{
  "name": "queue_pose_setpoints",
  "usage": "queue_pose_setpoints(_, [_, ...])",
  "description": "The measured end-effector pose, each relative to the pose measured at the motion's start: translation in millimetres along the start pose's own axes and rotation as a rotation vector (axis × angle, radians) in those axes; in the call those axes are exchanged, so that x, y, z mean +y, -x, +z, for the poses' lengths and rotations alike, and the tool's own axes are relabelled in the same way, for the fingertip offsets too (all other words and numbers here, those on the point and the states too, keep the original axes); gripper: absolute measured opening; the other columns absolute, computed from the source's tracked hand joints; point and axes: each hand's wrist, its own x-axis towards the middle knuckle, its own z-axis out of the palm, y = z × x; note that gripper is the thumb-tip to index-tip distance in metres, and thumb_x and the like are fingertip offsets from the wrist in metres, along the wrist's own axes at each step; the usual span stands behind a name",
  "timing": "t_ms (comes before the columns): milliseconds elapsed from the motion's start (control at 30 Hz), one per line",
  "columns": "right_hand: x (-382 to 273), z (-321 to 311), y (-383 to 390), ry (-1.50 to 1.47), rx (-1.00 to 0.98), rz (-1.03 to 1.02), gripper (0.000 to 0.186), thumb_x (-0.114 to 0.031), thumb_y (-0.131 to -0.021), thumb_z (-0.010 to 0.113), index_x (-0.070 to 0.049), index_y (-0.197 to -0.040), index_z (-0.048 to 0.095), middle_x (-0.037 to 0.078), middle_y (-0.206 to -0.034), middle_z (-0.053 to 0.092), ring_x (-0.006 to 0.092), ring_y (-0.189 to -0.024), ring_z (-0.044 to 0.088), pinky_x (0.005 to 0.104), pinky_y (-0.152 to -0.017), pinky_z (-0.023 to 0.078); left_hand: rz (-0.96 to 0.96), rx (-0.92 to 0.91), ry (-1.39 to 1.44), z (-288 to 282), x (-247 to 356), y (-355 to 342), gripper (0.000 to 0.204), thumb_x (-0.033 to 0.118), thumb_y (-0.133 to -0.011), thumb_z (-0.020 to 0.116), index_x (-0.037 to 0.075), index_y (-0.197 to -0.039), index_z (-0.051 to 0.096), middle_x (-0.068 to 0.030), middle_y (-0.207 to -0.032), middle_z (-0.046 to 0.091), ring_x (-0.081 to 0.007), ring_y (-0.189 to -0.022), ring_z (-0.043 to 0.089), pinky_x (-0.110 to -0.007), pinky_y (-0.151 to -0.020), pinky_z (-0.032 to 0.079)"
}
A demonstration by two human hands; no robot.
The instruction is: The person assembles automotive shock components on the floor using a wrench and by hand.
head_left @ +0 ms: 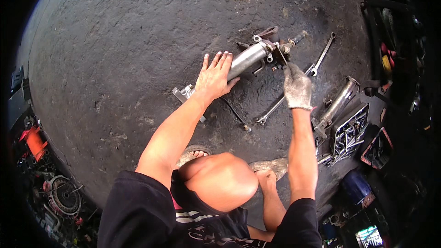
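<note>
A silver metal cylinder (248,61) with brackets at both ends lies slanted on the dark floor ahead of me. My bare left hand (213,77) clasps its lower left part, fingers over the far side and thumb on the near side. At the far right end, my right hand (296,85), in a dirty grey work glove, is closed round a thin metal wrench (282,56). That tool reaches to the cylinder's end bracket (272,46); its grip end is hidden in the glove. Beside the end bracket sits a bolt-like fitting (294,41).
A combination wrench (324,53) and another wrench (271,109) lie near my right hand. A short black hose (235,111) is below the cylinder. To the right are a second cylinder (339,102), a toolbox of sockets (350,133) and a red-edged tray (377,149).
</note>
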Motion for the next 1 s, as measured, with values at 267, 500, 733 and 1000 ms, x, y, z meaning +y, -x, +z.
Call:
queue_pose_setpoints(267, [46.5, -18.8, -33.1, -0.137, -0.167, -0.235, 0.029, -0.022, -0.101, 0.068, -0.003, -0.123, 0.073, 0.024, -0.110, 0.074, 0.0379, -0.106, 0.074, 0.0413, -0.090, 0.057, 0.024, 0.000, 0.037, 3.8, 6.0, -3.7, 0.083, 0.050, -0.096, 0.071, 0.000, -0.155, 0.040, -0.0175, -0.158, 0.050, -0.0338, -0.152, 0.041, -0.059, -0.127, 0.025])
queue_pose_setpoints(500, [42.7, -13.0, -27.9, -0.159, -0.161, -0.207, 0.027, -0.023, -0.101, 0.065, -0.004, -0.118, 0.073, 0.024, -0.108, 0.074, 0.0416, -0.104, 0.071, 0.0440, -0.088, 0.057, 0.013, -0.004, 0.025, 5.6, 6.4, -3.3, 0.084, 0.051, -0.096, 0.070, 0.001, -0.157, 0.039, -0.0159, -0.159, 0.049, -0.0330, -0.152, 0.040, -0.058, -0.128, 0.023])
queue_pose_setpoints(733, [40.8, -16.0, -32.8, -0.326, -0.327, 0.317, 0.037, -0.035, -0.100, 0.068, -0.003, -0.118, 0.076, 0.017, -0.102, 0.080, 0.0228, -0.098, 0.076, 0.0387, -0.088, 0.056, 0.015, -0.009, 0.019, 2.3, 9.1, -3.2, 0.084, 0.051, -0.095, 0.071, 0.003, -0.156, 0.040, -0.0148, -0.158, 0.050, -0.0330, -0.152, 0.040, -0.059, -0.128, 0.023])
queue_pose_setpoints(1000, [26.4, -12.4, -18.9, 0.089, 0.025, -0.202, 0.024, -0.028, -0.102, 0.061, -0.007, -0.097, 0.071, 0.020, -0.088, 0.074, 0.0420, -0.085, 0.073, 0.0505, -0.074, 0.058, 0.003, -0.020, 0.014, 4.7, 5.9, -4.3, 0.084, 0.051, -0.095, 0.071, 0.001, -0.156, 0.040, -0.0169, -0.158, 0.050, -0.0331, -0.152, 0.041, -0.058, -0.128, 0.022])
